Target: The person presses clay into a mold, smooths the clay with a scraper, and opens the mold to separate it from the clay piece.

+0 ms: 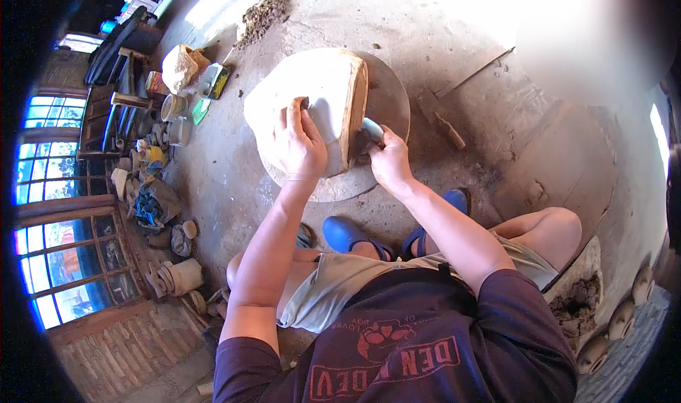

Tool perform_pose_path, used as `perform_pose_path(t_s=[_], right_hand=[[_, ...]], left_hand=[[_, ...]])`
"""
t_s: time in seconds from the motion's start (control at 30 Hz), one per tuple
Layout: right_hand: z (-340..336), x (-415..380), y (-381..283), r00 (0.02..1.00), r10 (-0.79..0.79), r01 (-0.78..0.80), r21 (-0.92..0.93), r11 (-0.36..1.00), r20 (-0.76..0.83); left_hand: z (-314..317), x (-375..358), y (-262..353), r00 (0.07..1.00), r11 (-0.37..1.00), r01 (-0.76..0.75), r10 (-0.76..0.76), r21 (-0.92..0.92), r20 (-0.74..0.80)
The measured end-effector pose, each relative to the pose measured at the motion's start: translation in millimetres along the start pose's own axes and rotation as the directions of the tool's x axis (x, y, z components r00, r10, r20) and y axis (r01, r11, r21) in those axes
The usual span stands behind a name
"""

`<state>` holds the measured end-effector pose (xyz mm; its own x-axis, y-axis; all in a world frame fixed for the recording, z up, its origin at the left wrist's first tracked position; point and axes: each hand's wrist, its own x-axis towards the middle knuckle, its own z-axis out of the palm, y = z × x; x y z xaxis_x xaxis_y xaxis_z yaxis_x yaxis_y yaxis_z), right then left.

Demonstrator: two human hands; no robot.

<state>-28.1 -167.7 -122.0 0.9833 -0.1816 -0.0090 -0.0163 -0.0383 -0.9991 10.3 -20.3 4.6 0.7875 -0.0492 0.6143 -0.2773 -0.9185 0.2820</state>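
A large pale mould or block [333, 84] with a flat brown-edged side lies tilted on a round grey board [390, 94] on the floor. My left hand [301, 144] rests on top of its pale surface, fingers bent, with a small dark piece at the fingertips. Close to the block's brown edge, my right hand [390, 158] is closed on a small bluish-grey tool [372, 128]. The tool's far end is at the edge; whether it touches cannot be made out.
Behind the board is a heap of brown clay bits [264, 20]. A wooden stick [450, 130] lies to the right. Tubs, bags and a bucket [186, 275] line the left. Blue shoes [342, 234] are just below the board. Clay pots [592, 353] stand lower right.
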Motion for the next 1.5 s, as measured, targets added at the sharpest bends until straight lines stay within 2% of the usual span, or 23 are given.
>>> perform_pose_path(t_s=[0.1, 0.2, 0.3, 0.4, 0.5, 0.6, 0.7, 0.8, 0.83, 0.9, 0.93, 1.0, 1.03, 1.1, 1.13, 1.23, 1.3, 1.33, 1.37, 1.4, 1.43, 1.47, 1.5], right_hand=[[4.9, -3.8, -1.8, 0.989, 0.139, -0.148, 0.252, 0.956, 0.052], [7.2, -8.7, -9.6, 0.983, 0.165, -0.181, 0.387, 0.904, 0.074], [2.1, -20.5, -40.1, 0.954, 0.263, -0.3, 0.486, 0.821, 0.146], [-4.5, -22.5, -46.6, 0.927, 0.291, -0.368, 0.439, 0.819, 0.235], [-7.9, -13.3, -33.4, 0.97, 0.153, -0.206, 0.302, 0.931, 0.19], [-12.9, -6.4, -25.5, 0.987, -0.04, 0.048, -0.048, 0.998, 0.157], [-12.0, -1.8, -24.9, 0.978, 0.001, -0.024, 0.105, 0.994, 0.21], [-23.3, -17.2, -45.3, 0.951, 0.015, -0.039, 0.07, 0.997, 0.309], [-25.9, -23.9, -52.3, 0.903, 0.104, -0.224, 0.251, 0.942, 0.417], [-27.0, -38.1, -68.4, 0.934, 0.138, -0.192, 0.136, 0.972, 0.33], [-23.6, -48.0, -65.4, 0.959, -0.1, 0.1, 0.013, 0.995, 0.266], [-23.1, -58.8, -62.6, 0.875, 0.117, -0.279, 0.293, 0.914, 0.469], [-24.6, -62.4, -64.1, 0.793, 0.184, -0.467, 0.385, 0.796, 0.581], [-34.6, -65.9, -64.9, 0.82, 0.283, -0.496, 0.37, 0.786, 0.497], [-39.5, -67.0, -66.6, 0.828, 0.33, -0.51, 0.363, 0.78, 0.454], [-51.6, -72.5, -77.7, 0.886, 0.32, -0.436, 0.364, 0.823, 0.336], [-53.3, -73.8, -73.1, 0.931, 0.19, -0.296, 0.342, 0.892, 0.312], [-51.5, -71.7, -74.6, 0.946, 0.117, -0.223, 0.346, 0.911, 0.301], [-49.1, -69.5, -76.9, 0.956, 0.041, -0.146, 0.351, 0.925, 0.29], [-57.5, -67.4, -116.8, 0.895, 0.251, -0.426, 0.535, 0.73, 0.37], [-57.7, -61.3, -110.5, 0.91, 0.27, -0.402, 0.516, 0.756, 0.313], [-57.2, -50.5, -95.8, 0.923, 0.286, -0.38, 0.492, 0.783, 0.258], [-55.5, -39.1, -81.1, 0.933, 0.298, -0.358, 0.465, 0.809, 0.201]], left_hand=[[-5.6, 1.0, 3.4, 0.999, 0.999, -0.033, 0.033, 0.007, -0.012], [-5.2, 1.6, 2.1, 0.999, 0.999, -0.043, 0.044, 0.011, -0.02], [1.1, -2.3, -3.8, 1.0, 1.0, -0.005, 0.004, -0.021, -0.007], [3.3, -4.1, -6.0, 1.0, 0.998, 0.017, -0.017, -0.061, 0.008], [3.4, -3.8, -5.4, 1.0, 0.997, 0.018, -0.018, -0.079, 0.005], [6.5, -6.5, -5.6, 1.0, 0.997, 0.008, -0.009, -0.08, -0.014], [6.6, -6.8, 0.7, 0.999, 0.998, 0.044, -0.045, -0.046, -0.022], [7.7, -5.6, 1.4, 0.997, 0.998, 0.054, -0.055, -0.022, -0.045], [11.0, -6.0, -1.0, 0.997, 0.997, 0.063, -0.065, -0.031, -0.052], [14.7, -7.4, -4.9, 0.996, 0.994, 0.07, -0.074, -0.078, -0.05], [14.2, -5.8, -7.9, 0.997, 0.992, 0.062, -0.067, -0.114, -0.047], [-1.9, -4.1, -5.3, 0.996, 0.99, 0.083, -0.079, -0.112, 0.039], [-1.8, -7.8, -14.1, 0.989, 0.952, 0.144, -0.134, -0.269, 0.054], [5.3, -16.7, -33.8, 0.967, 0.79, 0.252, -0.23, -0.558, 0.111], [-10.7, -21.5, -24.7, 0.963, 0.744, 0.27, -0.218, -0.611, 0.159], [-40.9, -46.7, 14.9, 0.972, 0.861, -0.058, 0.165, -0.506, 0.168], [-49.0, -60.3, 43.0, 0.884, 0.942, -0.015, 0.169, -0.334, 0.437], [-46.2, -63.0, 43.6, 0.86, 0.931, -0.057, 0.229, -0.361, 0.456], [-44.0, -62.3, 40.9, 0.873, 0.919, 0.032, 0.166, -0.394, 0.458], [-42.1, -58.0, 34.8, 0.88, 0.898, 0.117, 0.104, -0.425, 0.463], [-41.7, -50.5, 30.1, 0.882, 0.868, 0.201, 0.041, -0.454, 0.47], [-42.3, -39.9, 24.4, 0.923, 0.866, 0.164, 0.034, -0.473, 0.383], [-46.0, -25.1, 17.2, 0.909, 0.827, 0.28, -0.065, -0.487, 0.412]])
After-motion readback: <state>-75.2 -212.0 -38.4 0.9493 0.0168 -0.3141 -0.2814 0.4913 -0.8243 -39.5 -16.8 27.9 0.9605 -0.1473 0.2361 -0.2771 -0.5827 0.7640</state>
